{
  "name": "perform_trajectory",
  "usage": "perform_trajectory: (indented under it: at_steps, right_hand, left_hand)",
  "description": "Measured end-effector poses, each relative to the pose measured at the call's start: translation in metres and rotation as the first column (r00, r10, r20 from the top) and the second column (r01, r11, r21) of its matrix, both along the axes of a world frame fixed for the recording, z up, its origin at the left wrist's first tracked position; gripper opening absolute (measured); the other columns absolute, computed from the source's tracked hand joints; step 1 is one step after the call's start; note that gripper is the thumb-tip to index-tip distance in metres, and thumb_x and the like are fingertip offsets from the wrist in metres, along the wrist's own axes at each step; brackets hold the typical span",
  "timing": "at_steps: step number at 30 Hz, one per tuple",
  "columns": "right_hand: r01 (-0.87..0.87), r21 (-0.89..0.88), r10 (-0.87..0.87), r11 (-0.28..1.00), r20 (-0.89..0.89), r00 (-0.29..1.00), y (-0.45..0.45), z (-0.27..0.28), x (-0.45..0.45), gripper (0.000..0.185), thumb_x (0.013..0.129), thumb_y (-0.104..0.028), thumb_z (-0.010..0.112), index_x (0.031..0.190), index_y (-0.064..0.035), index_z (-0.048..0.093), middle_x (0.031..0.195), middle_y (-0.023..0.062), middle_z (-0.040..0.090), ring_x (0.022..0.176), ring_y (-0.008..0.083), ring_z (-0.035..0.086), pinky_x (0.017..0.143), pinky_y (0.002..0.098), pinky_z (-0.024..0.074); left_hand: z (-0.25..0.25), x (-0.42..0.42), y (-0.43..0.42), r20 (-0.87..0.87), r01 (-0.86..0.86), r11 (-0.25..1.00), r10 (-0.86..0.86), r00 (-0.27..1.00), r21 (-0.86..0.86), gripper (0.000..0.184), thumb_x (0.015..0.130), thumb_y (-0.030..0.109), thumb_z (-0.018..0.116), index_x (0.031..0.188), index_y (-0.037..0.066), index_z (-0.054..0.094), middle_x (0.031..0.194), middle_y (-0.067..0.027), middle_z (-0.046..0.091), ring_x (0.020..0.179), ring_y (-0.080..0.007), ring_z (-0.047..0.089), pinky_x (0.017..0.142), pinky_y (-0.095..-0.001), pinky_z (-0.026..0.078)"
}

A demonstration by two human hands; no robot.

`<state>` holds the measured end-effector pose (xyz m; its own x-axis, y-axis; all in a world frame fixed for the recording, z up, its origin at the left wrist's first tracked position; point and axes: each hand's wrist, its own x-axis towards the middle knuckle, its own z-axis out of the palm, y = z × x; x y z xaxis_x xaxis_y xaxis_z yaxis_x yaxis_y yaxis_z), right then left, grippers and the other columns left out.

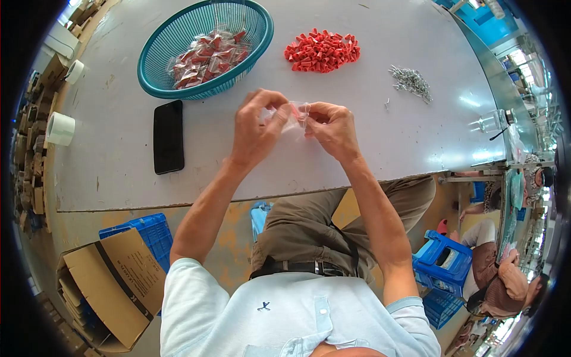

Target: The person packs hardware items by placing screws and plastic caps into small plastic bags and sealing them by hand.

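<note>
Over the middle of the table, my left hand [260, 125] pinches one side of a small clear plastic bag [292, 122]. My right hand [331, 126] has its fingers closed on the other side of the bag, close to my left fingertips. Something red shows in or behind the plastic between the hands. Beyond them lies a pile of red cone-shaped pieces [322, 50]. A teal basket [146, 68] at the upper left holds many small clear bags with red pieces inside. Small metal screws or pins [411, 82] form a pile to the right.
A black phone [169, 137] lies below the basket. Tape rolls [60, 129] stand at the left edge, a glass jar [492, 121] at the right. A cardboard box [113, 279] and blue crates [143, 235] are on the floor. Another person [502, 279] is at the lower right.
</note>
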<state>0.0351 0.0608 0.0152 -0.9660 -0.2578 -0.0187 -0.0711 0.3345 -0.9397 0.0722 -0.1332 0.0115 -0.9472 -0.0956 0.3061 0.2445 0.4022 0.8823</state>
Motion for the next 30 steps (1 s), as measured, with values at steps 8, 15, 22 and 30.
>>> perform_trajectory:
  at_steps: [8, 15, 22, 30]
  right_hand:
    - [-0.073, -0.429, 0.099, 0.9, 0.038, 0.994, 0.017, -0.011, 0.002, 0.024, 0.098, -0.003, 0.071, 0.121, 0.0012, 0.076, 0.096, 0.0083, 0.077, 0.08, 0.0108, 0.071, 0.07, 0.0275, 0.0644]
    - [-0.108, -0.23, 0.133, 0.967, 0.093, 0.987, 0.029, -0.002, 0.003, 0.02, 0.096, -0.01, 0.077, 0.111, 0.0016, 0.079, 0.09, 0.0063, 0.075, 0.075, 0.0091, 0.068, 0.065, 0.0242, 0.0602]
    - [-0.111, -0.274, 0.159, 0.955, 0.16, 0.974, 0.027, 0.003, 0.005, 0.017, 0.095, -0.002, 0.064, 0.104, 0.0032, 0.078, 0.085, 0.0054, 0.072, 0.075, 0.009, 0.067, 0.066, 0.0262, 0.0598]
    - [0.065, -0.348, -0.045, 0.935, 0.066, 0.997, 0.01, -0.01, 0.009, 0.007, 0.095, -0.002, 0.067, 0.095, 0.0041, 0.071, 0.09, 0.006, 0.069, 0.074, 0.0107, 0.067, 0.07, 0.0274, 0.0642]
  left_hand:
    - [0.003, -0.003, -0.005, 0.06, 0.001, 0.999, 0.002, 0.998, -0.047, 0.027, 0.094, 0.018, 0.075, 0.115, 0.001, 0.074, 0.108, -0.0118, 0.074, 0.1, -0.0229, 0.067, 0.087, -0.0371, 0.056]
    - [-0.006, -0.006, 0.002, 0.212, 0.161, 0.97, -0.199, 0.957, 0.184, 0.017, 0.101, 0.013, 0.072, 0.111, 0.0, 0.071, 0.094, -0.004, 0.072, 0.083, -0.0093, 0.064, 0.075, -0.0258, 0.053]
    - [-0.014, -0.006, 0.004, 0.184, 0.238, 0.929, -0.296, 0.937, 0.282, 0.018, 0.101, 0.012, 0.073, 0.114, 0.0, 0.069, 0.091, 0.0018, 0.066, 0.08, -0.0046, 0.058, 0.07, -0.0224, 0.049]
    - [-0.003, -0.006, 0.001, 0.258, 0.207, 0.96, -0.251, 0.933, 0.187, 0.02, 0.099, 0.013, 0.076, 0.115, 0.001, 0.071, 0.09, 0.0004, 0.069, 0.079, -0.0048, 0.058, 0.068, -0.0229, 0.048]
